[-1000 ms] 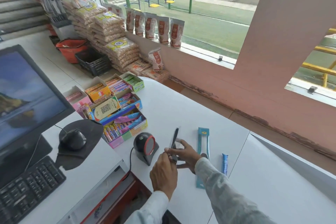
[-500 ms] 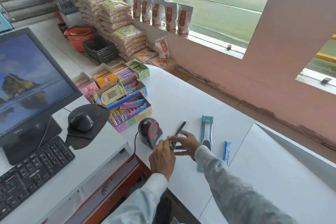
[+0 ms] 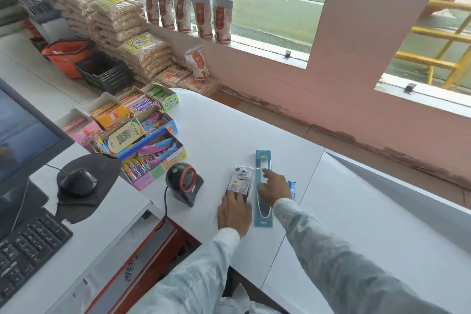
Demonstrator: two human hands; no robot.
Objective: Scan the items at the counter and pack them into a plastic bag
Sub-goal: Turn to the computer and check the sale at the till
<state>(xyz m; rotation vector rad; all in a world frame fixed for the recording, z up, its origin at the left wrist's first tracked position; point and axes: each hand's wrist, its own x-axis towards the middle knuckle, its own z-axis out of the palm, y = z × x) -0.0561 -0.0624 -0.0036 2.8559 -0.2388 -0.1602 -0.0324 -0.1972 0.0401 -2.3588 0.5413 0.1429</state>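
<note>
1. Flat on the small clear packet, the left hand presses its near end down with fingers laid over it, palm down, not curled round it; the right hand hangs over the long teal card pack with fingers loosely spread and the forefinger touching the pack's clear window, gripping nothing.
2. Both items lie on the white counter at lower centre of the frame, side by side and almost touching; the packet is to the left, the teal pack to the right.
3. Long axes of both run from the bottom of the frame toward the top, nearly parallel; the packet's far end points up-frame, tilted a little to the right.
4. Printed white labels cover the packet's upper part and something dark shows beneath them; the teal pack is narrow, with a rounded clear window holding a pale, slim item I cannot make out.
5. Partly hidden behind the right wrist, a blue wrapped bar lies just right of the teal pack.
6. Left of the packet stands a black scanner with a red ring, its cable trailing down-frame; boxes of sweets sit up and to the left of it.
</note>
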